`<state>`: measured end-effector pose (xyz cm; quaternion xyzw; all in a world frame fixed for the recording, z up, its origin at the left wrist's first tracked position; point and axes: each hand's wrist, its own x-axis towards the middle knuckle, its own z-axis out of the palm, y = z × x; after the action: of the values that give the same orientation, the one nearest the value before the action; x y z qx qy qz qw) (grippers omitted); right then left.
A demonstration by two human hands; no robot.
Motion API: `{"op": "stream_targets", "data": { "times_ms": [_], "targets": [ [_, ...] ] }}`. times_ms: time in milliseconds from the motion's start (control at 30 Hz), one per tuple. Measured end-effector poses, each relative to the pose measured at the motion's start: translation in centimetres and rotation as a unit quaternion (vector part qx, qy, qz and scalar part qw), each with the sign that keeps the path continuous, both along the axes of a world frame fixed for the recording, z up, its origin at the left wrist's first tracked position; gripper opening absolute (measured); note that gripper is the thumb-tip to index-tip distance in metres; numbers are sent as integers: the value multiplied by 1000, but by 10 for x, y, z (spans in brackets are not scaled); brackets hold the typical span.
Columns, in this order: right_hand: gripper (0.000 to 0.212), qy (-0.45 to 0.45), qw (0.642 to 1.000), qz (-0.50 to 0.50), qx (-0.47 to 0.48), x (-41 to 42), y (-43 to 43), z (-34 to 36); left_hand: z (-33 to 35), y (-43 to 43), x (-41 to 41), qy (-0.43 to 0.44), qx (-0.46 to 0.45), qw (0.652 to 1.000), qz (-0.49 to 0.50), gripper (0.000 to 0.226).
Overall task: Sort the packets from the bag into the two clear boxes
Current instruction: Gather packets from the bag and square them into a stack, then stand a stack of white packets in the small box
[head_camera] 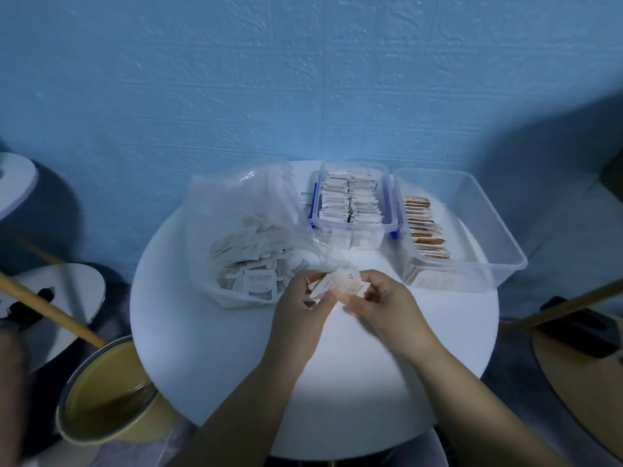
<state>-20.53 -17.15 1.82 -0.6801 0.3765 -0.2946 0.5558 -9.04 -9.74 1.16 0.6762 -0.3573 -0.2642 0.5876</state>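
Observation:
A clear plastic bag (pixel 236 210) full of small white packets lies on the left of the round white table (pixel 236 358). Over the table's middle, my left hand (pixel 300 298) and my right hand (pixel 384 298) together hold a small bunch of packets (pixel 340 283), fingers curled round them. One packet in the bunch shows a brown edge. Behind them stands a clear box with blue clips (pixel 387 227), packed with white packets. Right of it sits a larger clear box (pixel 499 230) holding a row of brown-and-white packets along its left side.
A blue textured wall rises just behind the table. A yellow bucket (pixel 101 399) with a wooden stick (pixel 50 308) stands on the floor at the lower left. Another wooden stick (pixel 573 306) and a tan round board (pixel 586 375) lie to the right.

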Motion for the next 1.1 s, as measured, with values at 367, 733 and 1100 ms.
{"op": "stream_targets", "data": {
  "times_ms": [367, 733, 1100],
  "targets": [
    [40, 30, 992, 75, -101, -1, -1, -9, -8, 7, 10, -213, 74, 974, -35, 18],
    [29, 39, 972, 130, -190, 11, 9, -17, -15, 17, 10, -307, 64, 949, -32, 49],
    [28, 168, 908, 190, -334, -2, -10, -3, -14, 15, 13, -371, 122, 920, -46, 26]
  ]
}}
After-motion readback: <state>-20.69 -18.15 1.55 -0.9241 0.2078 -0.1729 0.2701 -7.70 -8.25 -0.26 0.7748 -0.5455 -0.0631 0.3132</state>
